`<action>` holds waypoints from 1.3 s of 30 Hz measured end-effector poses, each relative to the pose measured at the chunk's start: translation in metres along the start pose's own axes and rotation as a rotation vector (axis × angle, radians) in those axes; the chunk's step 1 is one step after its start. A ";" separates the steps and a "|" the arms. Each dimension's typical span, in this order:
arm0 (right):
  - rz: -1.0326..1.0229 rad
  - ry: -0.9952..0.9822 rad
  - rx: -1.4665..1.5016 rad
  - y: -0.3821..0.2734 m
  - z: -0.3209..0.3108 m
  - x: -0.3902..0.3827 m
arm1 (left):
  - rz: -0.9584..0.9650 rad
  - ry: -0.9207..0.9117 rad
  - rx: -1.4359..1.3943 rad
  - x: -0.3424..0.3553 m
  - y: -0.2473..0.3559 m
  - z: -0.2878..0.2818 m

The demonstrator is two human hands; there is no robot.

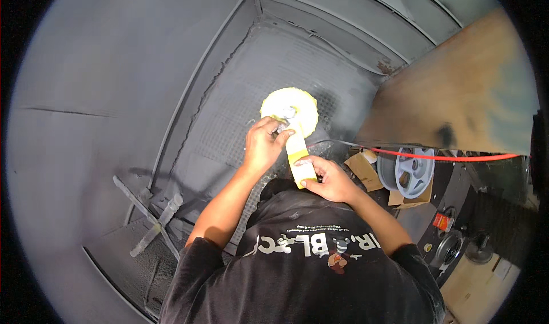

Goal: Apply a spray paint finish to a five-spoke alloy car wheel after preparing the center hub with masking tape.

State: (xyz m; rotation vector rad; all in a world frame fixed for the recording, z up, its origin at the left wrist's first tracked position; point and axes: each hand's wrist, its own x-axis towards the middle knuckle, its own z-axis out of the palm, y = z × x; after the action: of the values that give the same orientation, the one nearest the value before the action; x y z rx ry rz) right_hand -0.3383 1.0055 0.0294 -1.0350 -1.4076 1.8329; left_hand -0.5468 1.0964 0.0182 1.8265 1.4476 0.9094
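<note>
In front of me is a round white disc point(306, 104) with a ragged yellow rim, strongly lit and partly washed out. A yellow strip point(297, 145), which looks like tape or paper, runs from near the disc's middle down toward my body. My left hand point(263, 145) is at the strip's upper end, its thumb and fingers pinched together at the edge near the disc's centre. The strip's lower end is in my right hand point(330, 180), thumb on one side and fingers on the other. What supports the disc is hidden.
Grey walls point(114, 66) enclose a dusty grid floor point(229, 95). A crossed metal stand point(154, 224) is at lower left. To the right are a brown board point(440, 95), a red hose point(446, 157), a silver wheel rim point(414, 172) and cardboard point(364, 171).
</note>
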 end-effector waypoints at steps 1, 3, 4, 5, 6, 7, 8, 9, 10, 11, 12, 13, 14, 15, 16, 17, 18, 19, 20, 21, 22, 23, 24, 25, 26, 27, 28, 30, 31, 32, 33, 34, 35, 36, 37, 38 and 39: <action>-0.001 0.015 0.005 0.002 0.004 0.002 | 0.078 0.051 0.041 0.003 -0.002 0.003; -0.062 0.070 0.087 0.004 0.011 0.006 | 0.067 0.067 0.038 0.008 -0.004 0.005; -0.031 0.085 0.026 0.000 0.011 0.007 | 0.047 0.096 0.037 0.010 -0.003 0.006; -0.031 0.096 0.030 0.003 0.012 0.010 | 0.051 0.086 0.036 0.012 -0.002 0.006; -0.016 0.107 0.048 0.009 0.012 0.013 | 0.032 0.099 0.095 0.014 -0.002 0.003; -0.006 0.125 0.067 0.015 0.012 0.014 | 0.020 0.109 0.155 0.017 0.001 0.003; -0.002 0.129 0.111 0.020 0.013 0.014 | 0.030 0.099 0.157 0.018 0.001 0.005; -0.007 0.140 0.117 0.025 0.014 0.015 | 0.070 0.097 0.187 0.016 0.000 0.007; -0.023 0.136 0.197 0.031 0.016 0.017 | 0.109 0.097 0.216 0.014 -0.001 0.007; -0.040 0.132 0.276 0.038 0.018 0.019 | 0.117 0.088 0.218 0.011 0.000 0.008; -0.046 0.140 0.283 0.046 0.018 0.020 | 0.310 0.040 0.193 0.007 0.001 0.010; 0.033 0.134 0.353 0.055 0.018 0.018 | 0.503 -0.016 0.163 0.002 0.003 0.012; 0.105 0.126 0.420 0.063 0.017 0.019 | 0.423 -0.084 0.215 -0.001 0.002 0.012; 0.094 0.140 0.429 0.074 0.017 0.019 | 0.437 -0.097 0.217 -0.004 0.002 0.012; 0.098 0.123 0.346 0.080 0.015 0.020 | 0.430 -0.088 0.256 -0.007 0.002 0.014; 0.103 0.108 0.264 0.087 0.014 0.021 | 0.424 -0.079 0.295 -0.008 0.003 0.017; 0.080 0.142 0.173 0.094 0.014 0.023 | 0.446 -0.053 0.333 -0.008 0.003 0.020; 0.076 0.164 0.177 0.090 0.014 0.023 | 0.462 -0.067 0.324 -0.007 0.002 0.024; 0.071 0.170 0.037 0.085 0.015 0.022 | 0.471 -0.029 0.351 -0.005 -0.002 0.026; 0.070 0.177 -0.104 0.081 0.015 0.024 | 0.482 0.009 0.375 -0.003 -0.007 0.028; 0.077 0.183 -0.140 0.079 0.011 0.023 | 0.520 0.045 0.349 0.002 -0.011 0.034; 0.048 0.201 -0.213 0.076 0.010 0.024 | 0.530 0.073 0.337 0.004 -0.013 0.037; 0.073 0.180 -0.246 0.073 0.008 0.026 | 0.524 0.086 0.326 0.005 -0.017 0.037; 0.101 0.163 -0.274 0.067 0.004 0.027 | 0.520 0.093 0.311 0.005 -0.020 0.040; 0.078 0.180 -0.304 0.065 0.001 0.029 | 0.522 0.087 0.320 0.005 -0.018 0.041; 0.057 0.196 -0.335 0.063 -0.003 0.031 | 0.524 0.082 0.329 0.006 -0.014 0.043; 0.106 0.256 -0.357 0.049 -0.006 0.033 | 0.535 0.086 0.332 0.006 -0.013 0.043; -0.131 0.201 -0.576 0.063 0.016 0.027 | 0.551 0.090 0.363 0.008 -0.017 0.046; -0.337 0.032 -0.629 0.062 0.023 0.019 | 0.527 0.065 0.358 0.006 -0.012 0.040; -0.327 0.067 -0.641 0.055 0.013 0.019 | 0.511 0.057 0.361 0.007 -0.013 0.034; -0.268 0.039 -0.644 0.053 0.001 0.016 | 0.491 0.055 0.362 0.005 -0.014 0.035; -0.206 0.012 -0.640 0.056 -0.008 0.010 | 0.470 0.054 0.356 0.002 -0.015 0.042; -0.200 0.041 -0.646 0.058 -0.011 0.007 | 0.451 0.053 0.354 0.002 -0.011 0.043; -0.256 0.068 -0.648 0.064 -0.012 0.003 | 0.462 0.082 0.402 -0.003 -0.008 0.044; -0.319 0.090 -0.657 0.066 -0.014 0.001 | 0.460 0.092 0.401 -0.002 -0.010 0.046; -0.382 0.089 -0.635 0.064 -0.011 0.003 | 0.461 0.084 0.405 -0.002 -0.010 0.045; -0.383 0.113 -0.641 0.062 -0.009 0.004 | 0.463 0.076 0.410 -0.001 -0.009 0.048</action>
State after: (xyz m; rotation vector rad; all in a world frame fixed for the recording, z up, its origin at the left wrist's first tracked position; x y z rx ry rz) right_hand -0.3327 0.9977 -0.0331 -1.0414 -2.0161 1.0502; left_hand -0.5125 1.0944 -0.0158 2.5278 1.3509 0.9545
